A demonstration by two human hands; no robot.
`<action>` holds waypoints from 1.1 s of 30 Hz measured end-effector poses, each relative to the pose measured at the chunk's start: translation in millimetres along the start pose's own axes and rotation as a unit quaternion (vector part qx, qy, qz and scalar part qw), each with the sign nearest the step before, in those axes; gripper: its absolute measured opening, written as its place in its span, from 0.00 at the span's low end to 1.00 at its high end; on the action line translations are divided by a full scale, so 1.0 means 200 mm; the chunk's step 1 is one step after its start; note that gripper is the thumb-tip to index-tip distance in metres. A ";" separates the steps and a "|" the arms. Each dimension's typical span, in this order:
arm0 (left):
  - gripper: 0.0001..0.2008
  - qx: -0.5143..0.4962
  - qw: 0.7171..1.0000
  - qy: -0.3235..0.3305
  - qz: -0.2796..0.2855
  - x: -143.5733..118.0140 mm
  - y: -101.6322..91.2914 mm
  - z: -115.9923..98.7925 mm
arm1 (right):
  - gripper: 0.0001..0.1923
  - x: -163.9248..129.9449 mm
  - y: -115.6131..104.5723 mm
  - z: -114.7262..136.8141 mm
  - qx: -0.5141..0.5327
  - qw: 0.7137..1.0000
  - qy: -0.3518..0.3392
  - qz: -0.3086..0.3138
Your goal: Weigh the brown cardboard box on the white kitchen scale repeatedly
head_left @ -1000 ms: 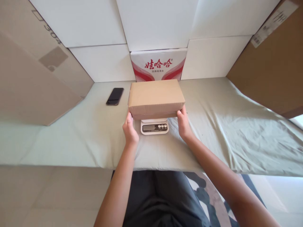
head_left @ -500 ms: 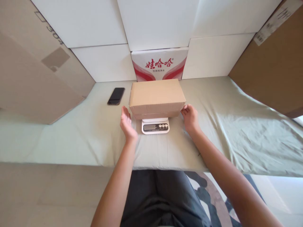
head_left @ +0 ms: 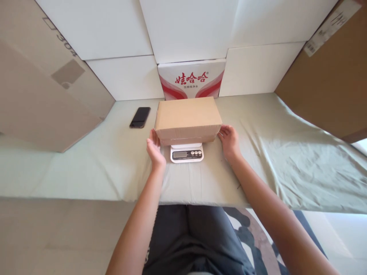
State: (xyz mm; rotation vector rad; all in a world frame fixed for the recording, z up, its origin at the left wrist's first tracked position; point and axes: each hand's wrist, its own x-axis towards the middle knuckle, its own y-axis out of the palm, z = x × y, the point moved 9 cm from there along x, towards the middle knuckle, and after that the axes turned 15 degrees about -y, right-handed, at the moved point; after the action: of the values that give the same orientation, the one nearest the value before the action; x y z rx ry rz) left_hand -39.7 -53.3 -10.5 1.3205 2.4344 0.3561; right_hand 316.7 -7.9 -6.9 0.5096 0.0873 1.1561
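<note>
A plain brown cardboard box (head_left: 187, 116) rests on a small white kitchen scale (head_left: 187, 153), hiding most of the platform; the scale's display and buttons show in front. My left hand (head_left: 155, 149) is at the box's left front corner, fingers apart, touching or nearly touching its edge. At the right front corner my right hand (head_left: 228, 140) is open, fingertips next to the box. Neither hand grips it.
A black phone (head_left: 140, 117) lies on the pale green cloth-covered table (head_left: 258, 160), left of the box. A red-and-white printed carton (head_left: 191, 78) stands behind it against white panels. Large cardboard boxes lean at the left (head_left: 43, 91) and right (head_left: 329, 84).
One second ago both hands held the box's lower front corners. They let go and spread apart, and now have drifted back close to the corners. The box stays on the scale.
</note>
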 end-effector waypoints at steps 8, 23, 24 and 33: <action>0.44 0.018 0.999 0.035 0.026 -0.04 0.03 -0.02 | 0.19 -0.01 0.01 -0.01 -0.007 1.000 -0.009 0.010; 0.50 0.030 0.997 0.062 0.036 -0.08 0.05 -0.07 | 0.26 0.00 0.02 -0.04 -0.018 0.999 -0.016 0.044; 0.51 0.029 0.997 0.064 0.034 -0.09 0.05 -0.07 | 0.26 0.00 0.03 -0.04 -0.016 0.999 -0.014 0.044; 0.48 0.041 0.996 0.073 0.040 -0.13 0.07 -0.09 | 0.30 0.00 0.03 -0.04 -0.026 0.998 -0.028 0.054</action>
State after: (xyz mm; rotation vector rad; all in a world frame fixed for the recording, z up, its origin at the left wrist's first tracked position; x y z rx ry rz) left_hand -23.8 -68.7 14.9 1.4776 2.5456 0.3886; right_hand 309.0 -3.3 -12.3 0.5057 -0.0185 1.2459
